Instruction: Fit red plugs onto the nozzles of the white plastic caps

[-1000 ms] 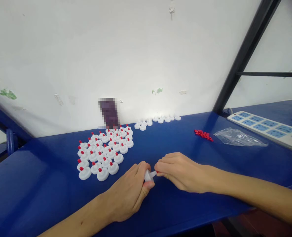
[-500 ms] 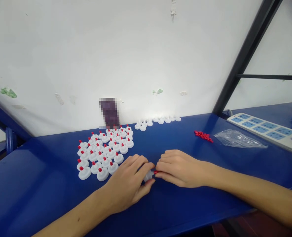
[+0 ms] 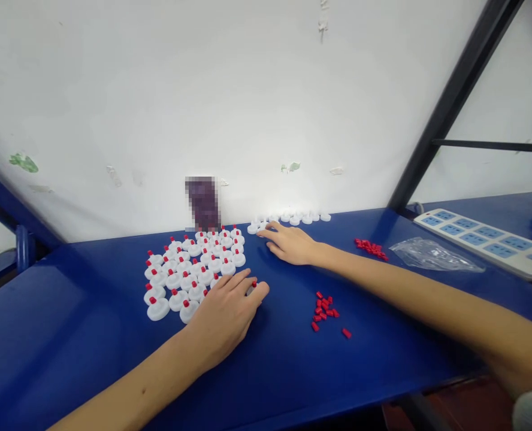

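My left hand [image 3: 227, 311] curls around a white nozzle cap with a red tip [image 3: 254, 285], mostly hidden by the fingers, at the right edge of a group of similar red-tipped caps [image 3: 158, 308]. Farther back, my right hand [image 3: 290, 242] is stretched out with its fingers apart over the left end of a row of white caps without red tips [image 3: 295, 220]. Its fingertips are at the nearest of these; I cannot tell whether they touch. Several loose small red tips [image 3: 323, 306] lie on the blue table between my forearms.
A second pile of red tips [image 3: 371, 249] lies to the right, beside a clear plastic bag [image 3: 432, 254]. A power strip [image 3: 486, 236] runs along the right side. A pixelated dark rectangle [image 3: 204, 203] leans against the wall at the back.
My right hand has let go of the red tip and moved back and left to the white caps, uncovering loose red tips. My left hand has shifted slightly left with its cap.
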A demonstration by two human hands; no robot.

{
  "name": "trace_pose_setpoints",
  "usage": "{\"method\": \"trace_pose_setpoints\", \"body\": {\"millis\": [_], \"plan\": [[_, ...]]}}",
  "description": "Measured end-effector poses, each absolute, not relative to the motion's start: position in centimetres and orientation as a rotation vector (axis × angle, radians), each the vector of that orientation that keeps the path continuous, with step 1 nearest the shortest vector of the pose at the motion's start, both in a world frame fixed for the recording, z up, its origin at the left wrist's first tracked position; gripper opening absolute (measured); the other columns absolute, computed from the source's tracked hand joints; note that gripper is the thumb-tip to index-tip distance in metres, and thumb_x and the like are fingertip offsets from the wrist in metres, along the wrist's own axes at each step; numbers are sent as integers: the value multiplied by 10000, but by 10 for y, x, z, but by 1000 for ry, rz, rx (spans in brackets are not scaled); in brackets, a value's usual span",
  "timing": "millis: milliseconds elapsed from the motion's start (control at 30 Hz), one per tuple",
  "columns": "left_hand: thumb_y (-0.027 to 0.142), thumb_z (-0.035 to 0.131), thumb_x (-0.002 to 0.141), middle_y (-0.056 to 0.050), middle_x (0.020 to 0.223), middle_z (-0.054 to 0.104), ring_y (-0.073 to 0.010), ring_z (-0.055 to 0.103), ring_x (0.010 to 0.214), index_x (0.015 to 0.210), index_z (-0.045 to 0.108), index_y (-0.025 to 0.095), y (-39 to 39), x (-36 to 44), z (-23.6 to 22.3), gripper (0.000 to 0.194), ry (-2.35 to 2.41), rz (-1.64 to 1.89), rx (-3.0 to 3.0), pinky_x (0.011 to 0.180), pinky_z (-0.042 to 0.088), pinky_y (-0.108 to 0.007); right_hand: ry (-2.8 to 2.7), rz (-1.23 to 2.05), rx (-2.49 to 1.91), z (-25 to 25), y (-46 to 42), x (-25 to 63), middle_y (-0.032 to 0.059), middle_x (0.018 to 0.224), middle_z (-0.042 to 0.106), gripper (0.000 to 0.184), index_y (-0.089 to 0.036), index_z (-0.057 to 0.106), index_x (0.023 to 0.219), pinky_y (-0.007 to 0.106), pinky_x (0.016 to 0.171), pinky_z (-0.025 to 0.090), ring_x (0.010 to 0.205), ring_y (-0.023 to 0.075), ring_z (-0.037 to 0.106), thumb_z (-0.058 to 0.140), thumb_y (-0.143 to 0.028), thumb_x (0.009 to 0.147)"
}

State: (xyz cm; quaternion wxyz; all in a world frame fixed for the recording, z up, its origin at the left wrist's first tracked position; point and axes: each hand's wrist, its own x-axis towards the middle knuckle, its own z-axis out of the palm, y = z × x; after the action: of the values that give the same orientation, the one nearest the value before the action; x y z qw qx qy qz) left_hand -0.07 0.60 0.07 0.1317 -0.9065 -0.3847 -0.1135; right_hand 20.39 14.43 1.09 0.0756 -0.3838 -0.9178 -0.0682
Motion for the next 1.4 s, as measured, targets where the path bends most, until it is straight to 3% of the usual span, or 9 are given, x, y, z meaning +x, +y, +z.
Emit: {"method": "trace_pose_setpoints", "body": {"millis": [100,200,300,500,667,900,1033,1233,1400], "plan": [[138,493,929,-240,1457,430,-425,391,1370,998,540,153,5,-3,1,84,-1175,-414,-2546,952,494,-570,-2773,-210,-1162,10,156,190,151,1324,511,391,-192,511,1366,325,772,475,984,246,650,383,-294,1011],[165,518,918,-243,1520,333,-435,330,1401,955,550,149,2,-3,5,51,-1151,-517,-2556,996,459,-599,-2813,-222,-1129,13,154,189,153,1248,551,361,-167,585,1284,326,769,480,956,247,657,393,-293,1006],[173,508,934,-217,1462,418,-394,375,1375,973,574,150,-3,-2,8,80,-967,-578,-2692,1044,423,-580,-2854,-243,-1080,18,140,199,143,1245,556,383,-180,551,1338,320,746,481,911,230,662,403,-295,1003],[167,468,968,-93,1120,641,-270,548,1205,942,581,175,-6,4,7,116,-777,-603,-3018,1039,447,-431,-2828,-176,-981,17,100,229,117,1159,627,600,-193,224,1563,339,727,496,818,209,661,414,-294,1003],[149,483,953,-70,1106,623,-204,613,972,994,563,185,-6,6,11,96,-979,-496,-3142,915,496,-361,-2712,-8,-972,16,88,248,104,1109,694,410,-200,543,1387,339,796,508,927,229,677,382,-298,1023],[165,502,951,-82,1231,548,-253,541,1131,1124,543,213,-8,8,11,184,-1138,-525,-3087,1070,392,-498,-2648,98,-1003,21,97,262,73,1090,735,278,-194,669,1165,330,823,503,953,227,693,459,-240,989],[172,485,961,-84,1283,529,-257,536,1170,1186,518,227,-7,9,8,234,-1169,-514,-3114,1079,419,-491,-2647,54,-895,19,95,263,69,1005,742,232,-180,682,1073,285,735,498,848,190,699,468,-235,1002],[182,460,975,-131,1535,258,-250,442,1340,1457,255,258,-4,5,3,528,-1288,-880,-3011,1093,446,-432,-2521,-18,-427,20,65,250,47,886,745,224,-138,676,1059,237,597,469,686,125,671,487,-250,1013],[162,476,975,-78,1244,565,-197,596,1094,1387,358,258,-4,6,7,439,-1038,-961,-3159,935,521,-320,-2473,-147,-139,26,41,241,22,860,741,213,-145,641,1107,232,527,401,656,89,653,453,-204,1027]]}}
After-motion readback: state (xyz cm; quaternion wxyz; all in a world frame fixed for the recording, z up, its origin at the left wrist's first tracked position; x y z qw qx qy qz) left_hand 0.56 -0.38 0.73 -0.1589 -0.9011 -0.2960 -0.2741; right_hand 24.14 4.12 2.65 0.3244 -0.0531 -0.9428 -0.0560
